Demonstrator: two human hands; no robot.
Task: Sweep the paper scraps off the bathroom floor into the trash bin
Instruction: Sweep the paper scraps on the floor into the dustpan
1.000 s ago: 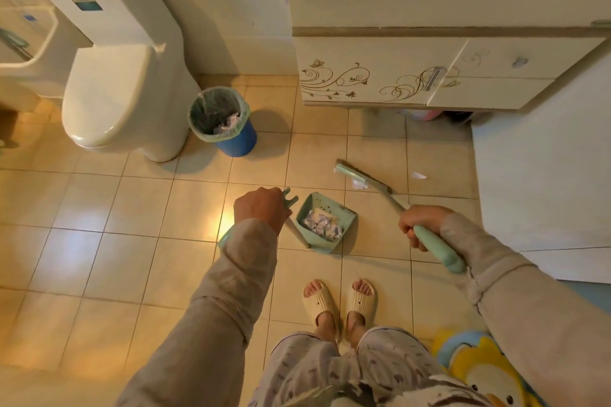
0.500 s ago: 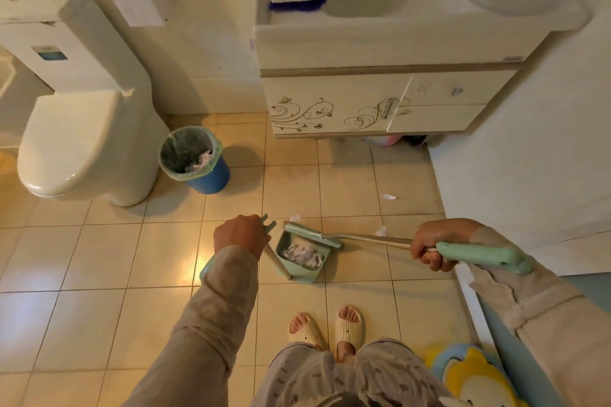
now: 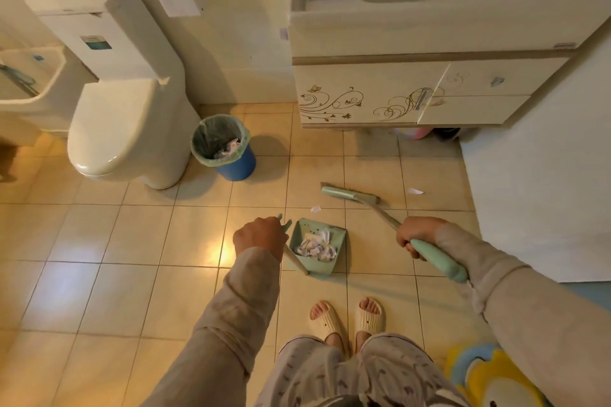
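My left hand (image 3: 259, 236) grips the top of the handle of a mint-green dustpan (image 3: 316, 246) that rests on the tiled floor and holds a pile of paper scraps (image 3: 315, 246). My right hand (image 3: 415, 235) is closed on the green handle of a broom, whose head (image 3: 350, 193) lies on the floor beyond the dustpan. One small scrap (image 3: 315, 209) lies between the broom head and the dustpan. Another scrap (image 3: 415, 191) lies to the right of the broom head. The blue trash bin (image 3: 228, 150), lined with a green bag, stands beside the toilet and has paper in it.
A white toilet (image 3: 122, 129) stands at the left. A sink cabinet (image 3: 396, 92) hangs at the back right. A white wall or door (image 3: 545, 192) closes the right side. My feet in slippers (image 3: 347, 320) are behind the dustpan, and a colourful mat (image 3: 489, 377) lies at bottom right.
The broom head has swung away from the dustpan's mouth and out to the far right on the floor. A small scrap now shows between them. The dustpan and my left hand stayed put.
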